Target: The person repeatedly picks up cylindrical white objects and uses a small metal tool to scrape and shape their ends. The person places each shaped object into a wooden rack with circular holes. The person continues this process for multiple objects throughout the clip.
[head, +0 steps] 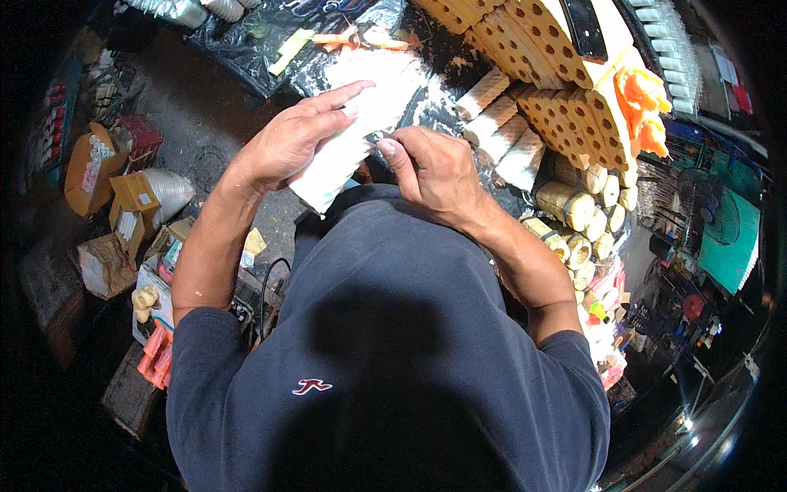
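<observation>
A long white block, waxy-looking and overexposed in the sun, slants across in front of my body, its near end pointing toward my lap. My left hand grips it from the left side, thumb and forefinger laid along its upper face. At the block's right edge, my right hand has its fingers curled around a small, thin dark tool. Most of that tool is hidden by the fingers, so its kind cannot be told. White shavings are scattered over black plastic sheeting beyond the block.
To the right stand several white ridged blocks, yellow blocks pierced with holes, and orange lumps. Below them lie yellowish hollow cylinders. A dark phone-like object rests on top. Cardboard boxes stand on the floor at left.
</observation>
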Available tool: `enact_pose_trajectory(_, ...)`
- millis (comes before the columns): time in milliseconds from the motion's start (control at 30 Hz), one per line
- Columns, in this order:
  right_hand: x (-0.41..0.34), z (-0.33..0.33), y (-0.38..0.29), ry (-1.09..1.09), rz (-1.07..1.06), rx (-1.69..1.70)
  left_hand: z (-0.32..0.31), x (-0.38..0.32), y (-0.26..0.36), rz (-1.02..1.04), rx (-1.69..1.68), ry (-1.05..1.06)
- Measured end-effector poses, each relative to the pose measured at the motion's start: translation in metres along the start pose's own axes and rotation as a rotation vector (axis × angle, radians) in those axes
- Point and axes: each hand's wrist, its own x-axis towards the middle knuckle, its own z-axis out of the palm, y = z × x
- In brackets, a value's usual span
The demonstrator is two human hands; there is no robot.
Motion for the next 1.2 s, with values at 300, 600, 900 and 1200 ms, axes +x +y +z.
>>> enact_pose_trajectory(300,0.003,0.005,0.004,-0.012,-0.024,-0.038,0.000,0.006,-0.005,0.003,0.029,0.006)
enact_pose_trajectory(600,0.006,0.000,0.005,-0.289,0.119,0.132,0.003,0.007,-0.008,0.063,0.081,0.008)
enact_pose_trajectory(900,0.003,0.008,-0.001,-0.019,0.000,0.094,-0.005,0.009,-0.005,0.014,0.067,-0.015)
enact_pose_trajectory(1200,0.001,0.012,0.002,0.046,-0.093,-0.012,0.005,0.008,-0.001,0.046,0.082,0.034)
